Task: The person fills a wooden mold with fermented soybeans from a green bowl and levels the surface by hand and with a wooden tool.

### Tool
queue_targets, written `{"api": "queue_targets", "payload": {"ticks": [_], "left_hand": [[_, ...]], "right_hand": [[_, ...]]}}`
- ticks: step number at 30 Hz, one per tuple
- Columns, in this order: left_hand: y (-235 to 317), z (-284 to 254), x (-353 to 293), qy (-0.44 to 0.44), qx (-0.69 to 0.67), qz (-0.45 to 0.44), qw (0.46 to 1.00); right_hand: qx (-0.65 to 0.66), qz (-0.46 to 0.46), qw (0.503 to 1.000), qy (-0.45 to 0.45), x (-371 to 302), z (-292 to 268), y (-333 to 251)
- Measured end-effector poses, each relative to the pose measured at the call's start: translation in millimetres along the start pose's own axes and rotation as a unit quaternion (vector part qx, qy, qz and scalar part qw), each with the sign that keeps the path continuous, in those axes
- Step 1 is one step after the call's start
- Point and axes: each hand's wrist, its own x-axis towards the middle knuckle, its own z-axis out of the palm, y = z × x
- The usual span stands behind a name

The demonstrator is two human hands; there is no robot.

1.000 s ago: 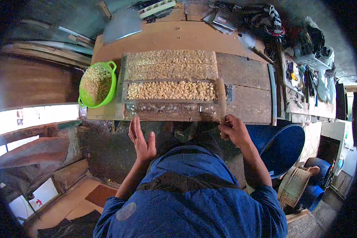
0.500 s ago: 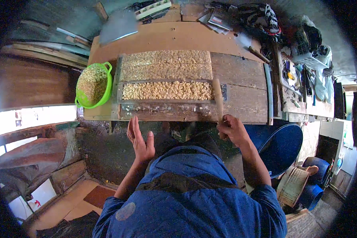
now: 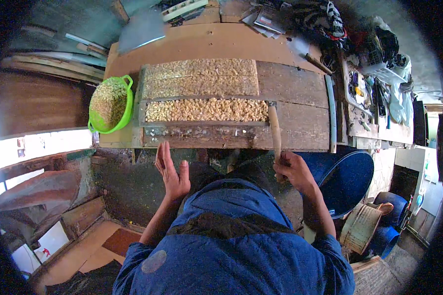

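Note:
My right hand [image 3: 291, 169] is closed around the lower end of a pale round wooden stick [image 3: 275, 132]. The stick's far end lies over the right end of a long narrow frame [image 3: 206, 124], beside a small dark piece whose kind I cannot tell. Light tan nut-like pieces [image 3: 202, 110] fill the frame in a bumpy layer. Behind them lies a flatter, pressed-looking slab [image 3: 199, 77] of similar pieces, with a line along its length. My left hand [image 3: 173, 171] is held up before the bench's front edge, empty, thumb apart from the fingers.
A bright green colander [image 3: 110, 105] with pale crumbly pieces stands tilted at the bench's left. Wooden boards [image 3: 300, 118] lie right of the frame. A blue barrel [image 3: 347, 182] stands below the bench's right edge. A crate [image 3: 384, 73] and bags are piled at the far right.
The view has shifted slightly. The stick's far end has moved toward me and a little right relative to the frame. My left hand stays raised and empty.

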Motion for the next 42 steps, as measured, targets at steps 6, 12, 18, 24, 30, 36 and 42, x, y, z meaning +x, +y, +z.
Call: {"api": "queue_targets", "payload": {"ticks": [6, 12, 18, 24, 30, 36, 42], "left_hand": [[5.6, -1.2, 6.6, -0.008, -0.002, 0.001, 1.0], [6.4, 0.7, 6.6, -0.006, -0.005, 0.002, 1.0], [4.3, 0.6, 6.7, -0.005, -0.002, 0.008, 1.0], [6.6, 0.9, 4.6, -0.012, 0.007, 0.001, 1.0], [9.8, 1.7, 5.4, -0.012, 0.012, 0.003, 1.0], [14.9, -1.9, 6.0, -0.007, 0.03, -0.003, 1.0], [19.0, -13.1, 3.7, 0.001, 0.062, -0.049, 0.997]], "right_hand": [[0.056, -0.039, 0.998, 0.002, 12.8, -3.7, 8.3], [0.034, -0.043, 0.998, 0.0, 12.4, -2.1, 0.1], [0.09, -0.002, 0.996, -0.025, 8.7, -2.1, 5.2], [0.041, 0.0, 0.999, -0.028, -10.5, 1.0, 10.5], [-0.01, -0.012, 0.999, -0.042, -16.4, -1.1, 27.2], [0.085, -0.046, 0.994, 0.047, 4.9, -22.7, 29.5], [-0.062, -0.042, 0.984, 0.161, 34.3, -42.3, 19.8]]}}
